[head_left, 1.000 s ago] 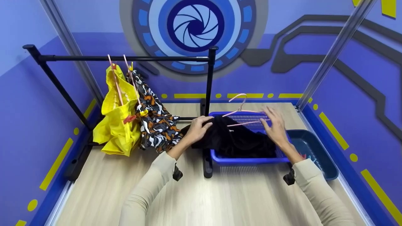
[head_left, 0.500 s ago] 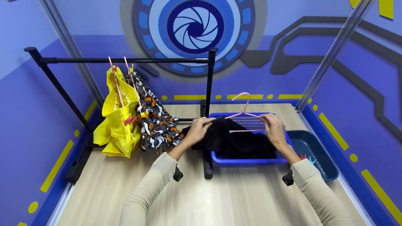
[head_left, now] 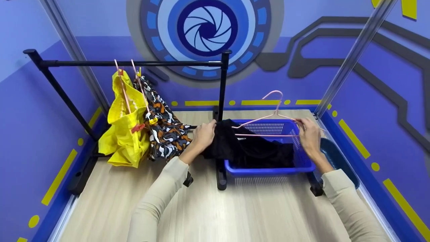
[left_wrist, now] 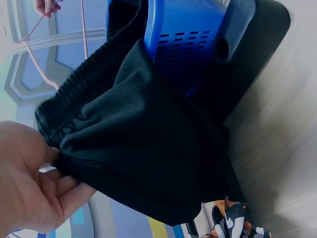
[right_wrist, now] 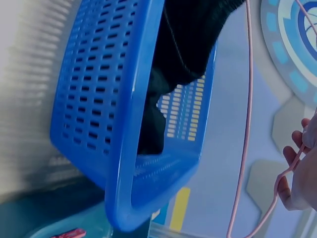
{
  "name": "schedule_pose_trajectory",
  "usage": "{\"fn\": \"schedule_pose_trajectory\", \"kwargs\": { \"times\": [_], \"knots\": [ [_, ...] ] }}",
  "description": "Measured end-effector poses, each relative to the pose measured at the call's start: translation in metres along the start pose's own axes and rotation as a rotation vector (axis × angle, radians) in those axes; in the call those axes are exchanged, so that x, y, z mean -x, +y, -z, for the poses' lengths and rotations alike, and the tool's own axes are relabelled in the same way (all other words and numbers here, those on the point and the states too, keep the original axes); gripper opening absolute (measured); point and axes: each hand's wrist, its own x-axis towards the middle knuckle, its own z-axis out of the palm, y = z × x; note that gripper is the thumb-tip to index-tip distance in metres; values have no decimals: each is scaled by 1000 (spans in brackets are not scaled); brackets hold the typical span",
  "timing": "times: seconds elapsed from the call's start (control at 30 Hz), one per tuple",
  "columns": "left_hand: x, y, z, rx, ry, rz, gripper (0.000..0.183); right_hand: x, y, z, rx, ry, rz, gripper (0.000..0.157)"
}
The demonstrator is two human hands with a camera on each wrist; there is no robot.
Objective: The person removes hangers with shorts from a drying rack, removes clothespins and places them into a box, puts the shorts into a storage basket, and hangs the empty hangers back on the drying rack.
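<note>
My left hand (head_left: pixel 204 137) pinches the gathered waistband of black shorts (left_wrist: pixel 138 134) near its edge. The rest of the black cloth droops into a blue perforated basket (head_left: pixel 268 172). My right hand (head_left: pixel 309 136) holds a pink wire hanger (head_left: pixel 268 135) by its right shoulder, thumb and fingers curled round the wire, as the right wrist view shows. The hanger is upright over the basket, hook on top. Its left end reaches inside the waistband and is hidden there by the cloth.
A black rack (head_left: pixel 168 63) stands left of the basket. From its bar hang yellow shorts (head_left: pixel 126 132) and a camouflage-patterned garment (head_left: pixel 169 134), both on pink hangers with clips. A dark teal tray (head_left: pixel 336 154) lies right of the basket; a red clothespin (right_wrist: pixel 69 233) shows in it.
My right hand has closed on the hanger and moved right, and the hanger's hook has shifted right and up. My left hand has drawn slightly left with the waistband.
</note>
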Motion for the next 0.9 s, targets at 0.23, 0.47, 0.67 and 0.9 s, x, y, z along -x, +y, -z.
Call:
{"fn": "schedule_pose_trajectory", "kwargs": {
  "times": [0.23, 0.47, 0.67, 0.9],
  "knots": [
    [-21, 7, 0, 595, -158, 284, 26, 1, 11, 18, 94, 28, -52, 13],
    [-31, 31, -9, 1329, -187, 497, 26, 0, 18, 31, 133, 78, -103, 14],
    [-19, 32, -32, 709, -149, 30, 27, 0, 15, 33, 140, 80, -127, 16],
    [1, 17, -48, 191, -336, -399, 34, 2, 11, 29, 157, 48, -153, 16]
  ]
}}
